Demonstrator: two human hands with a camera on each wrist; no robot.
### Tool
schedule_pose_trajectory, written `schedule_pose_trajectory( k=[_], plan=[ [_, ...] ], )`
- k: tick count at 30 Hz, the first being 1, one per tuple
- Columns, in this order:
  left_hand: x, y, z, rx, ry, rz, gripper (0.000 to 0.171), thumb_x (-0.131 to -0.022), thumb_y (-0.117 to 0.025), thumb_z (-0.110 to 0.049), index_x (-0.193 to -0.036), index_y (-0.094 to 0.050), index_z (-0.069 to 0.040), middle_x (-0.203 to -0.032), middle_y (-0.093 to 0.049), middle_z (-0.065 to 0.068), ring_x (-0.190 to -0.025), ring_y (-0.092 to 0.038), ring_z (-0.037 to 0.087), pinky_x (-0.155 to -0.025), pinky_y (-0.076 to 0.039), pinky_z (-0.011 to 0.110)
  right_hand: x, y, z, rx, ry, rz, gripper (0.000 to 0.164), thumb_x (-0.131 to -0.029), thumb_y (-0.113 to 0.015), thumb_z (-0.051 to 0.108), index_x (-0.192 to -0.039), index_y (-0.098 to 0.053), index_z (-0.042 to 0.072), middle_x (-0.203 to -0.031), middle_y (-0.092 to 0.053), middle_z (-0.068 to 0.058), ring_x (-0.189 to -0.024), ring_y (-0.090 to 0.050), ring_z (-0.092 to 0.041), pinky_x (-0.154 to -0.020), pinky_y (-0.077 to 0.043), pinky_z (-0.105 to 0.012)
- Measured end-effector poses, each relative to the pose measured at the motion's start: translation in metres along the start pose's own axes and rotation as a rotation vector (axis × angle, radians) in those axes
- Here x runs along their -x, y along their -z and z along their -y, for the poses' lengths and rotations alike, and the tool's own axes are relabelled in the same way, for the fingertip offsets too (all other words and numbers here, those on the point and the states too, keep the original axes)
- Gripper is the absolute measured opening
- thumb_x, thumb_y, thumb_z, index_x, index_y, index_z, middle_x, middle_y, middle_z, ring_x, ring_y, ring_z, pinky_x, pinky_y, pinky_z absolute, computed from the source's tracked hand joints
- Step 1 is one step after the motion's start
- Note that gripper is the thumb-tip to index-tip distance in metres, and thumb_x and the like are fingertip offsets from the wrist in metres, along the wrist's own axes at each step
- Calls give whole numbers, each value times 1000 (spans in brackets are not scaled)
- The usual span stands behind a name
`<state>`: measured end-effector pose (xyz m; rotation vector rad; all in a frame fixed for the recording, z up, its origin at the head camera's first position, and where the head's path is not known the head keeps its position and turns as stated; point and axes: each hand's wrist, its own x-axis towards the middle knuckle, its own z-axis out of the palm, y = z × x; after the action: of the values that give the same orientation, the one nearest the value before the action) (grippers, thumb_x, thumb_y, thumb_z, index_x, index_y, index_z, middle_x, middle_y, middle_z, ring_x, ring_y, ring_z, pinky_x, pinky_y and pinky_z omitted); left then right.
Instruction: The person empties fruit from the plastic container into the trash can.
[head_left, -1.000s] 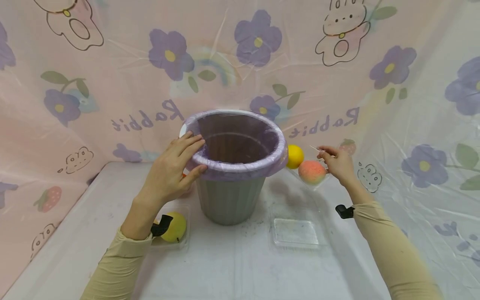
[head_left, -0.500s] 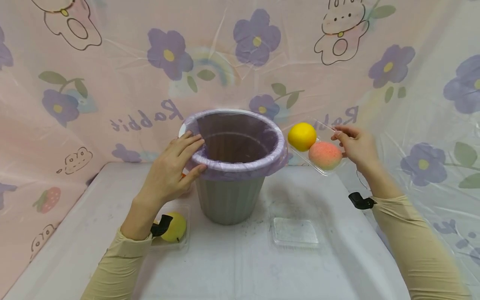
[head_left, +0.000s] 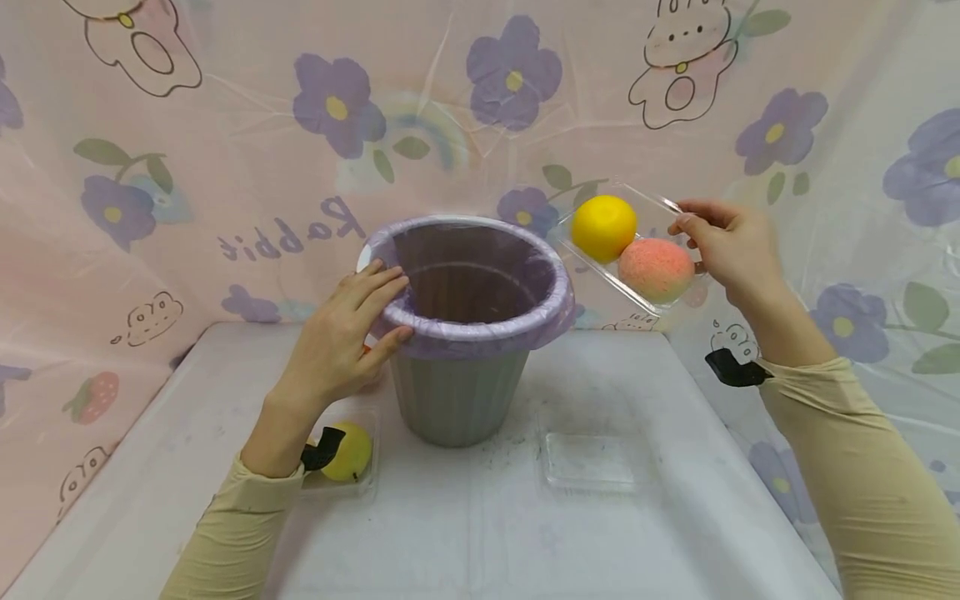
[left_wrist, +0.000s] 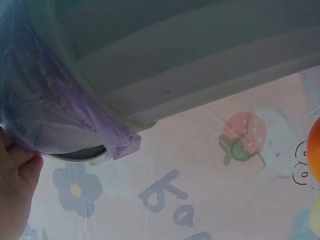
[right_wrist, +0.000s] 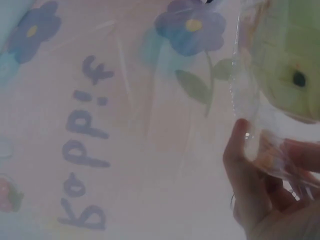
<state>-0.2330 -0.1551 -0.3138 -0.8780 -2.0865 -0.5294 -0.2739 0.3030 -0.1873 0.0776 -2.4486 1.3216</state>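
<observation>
A grey trash can point(head_left: 461, 400), lined with a thin purple bag point(head_left: 487, 337) folded over its rim, stands upright on the table. My left hand point(head_left: 333, 333) grips the rim's left side, fingers over the top and thumb along the outside. To the right of the can, raised above table height, my right hand point(head_left: 731, 246) pinches a clear plastic container point(head_left: 611, 281) by its edge. Inside the tilted container are a round yellow fruit point(head_left: 603, 227) and a pink peach point(head_left: 655, 271). The right wrist view shows the peach's pale green underside point(right_wrist: 285, 65) through the plastic.
Another clear plastic container point(head_left: 551, 475) rests on the table point(head_left: 487, 542) at front right. Under the left forearm is a clear container point(head_left: 375, 467) with a yellow-green fruit point(head_left: 351, 452). Something red point(head_left: 367, 350) is mostly hidden behind the left hand. A patterned curtain point(head_left: 435, 183) hangs behind.
My right hand has lifted the container with the yellow fruit and peach up off the table, moving it slightly to the right and closer. The left hand has stayed on the rim.
</observation>
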Motion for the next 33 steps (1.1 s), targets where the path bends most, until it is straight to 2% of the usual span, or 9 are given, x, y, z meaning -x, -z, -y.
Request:
schedule_pose_trajectory(
  k=[4, 10, 17, 24, 29, 33],
  plan=[
    [0, 0, 0, 0, -5, -6, 74, -107, -37, -63, -144, -59, -2, -148, -58, 16, -145, -46, 38, -118, -36, 60, -1, -11, 18, -35, -5, 16, 40, -107, -57, 24, -140, -63, 3, -87, -68, 20, -86, -50, -15, -57, -56, -17],
    [0, 1, 0, 2, -2, -5, 74, -108, -37, -63, -144, -58, -2, -148, -58, 15, -145, -46, 37, -120, -35, 59, -4, -33, 42, -88, 36, 18, 35, -105, -60, 20, -136, -67, 4, -89, -69, 13, -84, -49, -15, -56, -58, -18],
    [1, 0, 0, -4, -11, -8, 73, -108, -37, -62, -144, -59, -2, -149, -58, 15, -145, -46, 38, -117, -37, 62, -6, -63, 63, -56, 101, 42, 34, -105, -59, 19, -134, -69, 4, -95, -68, 2, -77, -50, -16, -57, -59, -21],
    [2, 0, 0, 3, 1, 3, 74, -108, -37, -62, -145, -58, -2, -150, -56, 15, -146, -45, 37, -119, -35, 61, -10, -94, 75, -42, 182, 62, 32, -103, -59, 16, -131, -72, 5, -100, -71, -10, -60, -45, -8, -55, -59, -21],
    [2, 1, 0, 0, 11, 17, 74, -107, -36, -63, -146, -58, -3, -151, -56, 14, -147, -45, 36, -120, -34, 59, -12, -114, 80, -50, 231, 53, 31, -102, -59, 13, -128, -74, 6, -101, -73, -13, -63, -52, -7, -53, -57, -19],
    [1, 1, -1, 2, 12, 17, 74, -107, -36, -63, -146, -58, -3, -151, -56, 14, -147, -45, 36, -120, -34, 60, -13, -129, 81, -27, 313, 9, 28, -101, -61, 11, -124, -76, 5, -100, -76, -16, -65, -57, -10, -52, -52, -14]
  ],
)
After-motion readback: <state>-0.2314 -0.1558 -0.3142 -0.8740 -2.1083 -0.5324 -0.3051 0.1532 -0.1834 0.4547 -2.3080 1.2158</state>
